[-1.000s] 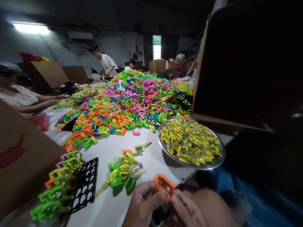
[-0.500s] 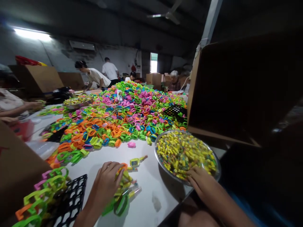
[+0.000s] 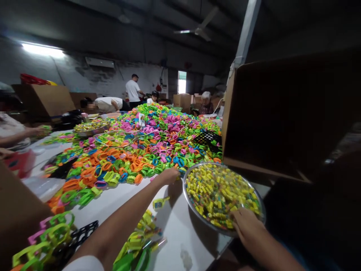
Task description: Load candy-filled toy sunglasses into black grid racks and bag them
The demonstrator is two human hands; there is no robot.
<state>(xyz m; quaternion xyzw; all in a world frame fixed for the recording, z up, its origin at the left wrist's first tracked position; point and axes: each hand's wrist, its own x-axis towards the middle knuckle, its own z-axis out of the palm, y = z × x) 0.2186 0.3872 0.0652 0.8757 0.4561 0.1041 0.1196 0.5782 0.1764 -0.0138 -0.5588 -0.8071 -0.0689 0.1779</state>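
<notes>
My left hand [image 3: 170, 175] reaches out to the near edge of the heap of plastic watch-like toys [image 3: 158, 131], just left of the metal bowl; its fingers are bent together, and what they hold is hidden. At the bowl's near right side, my right hand [image 3: 246, 219] has its fingers closed among the small yellow wrapped pieces [image 3: 220, 188]. The round metal bowl [image 3: 194, 210] stands at the table's right edge. Several yellow and green toys with clear tubes [image 3: 141, 235] lie under my left forearm, and a single yellow-green one [image 3: 159, 203] lies beyond them.
A black perforated tray [image 3: 84, 231] with colourful toys is at the lower left. A large open cardboard box [image 3: 229, 113] stands at the right, another box [image 3: 19, 203] at the left. Other people sit and stand around the heap. A second bowl [image 3: 91, 131] is at the far left.
My left hand has left the toys at the front of the table and moved forward and right to the heap's edge. My right hand stays at the bowl. A person behind has bent lower.
</notes>
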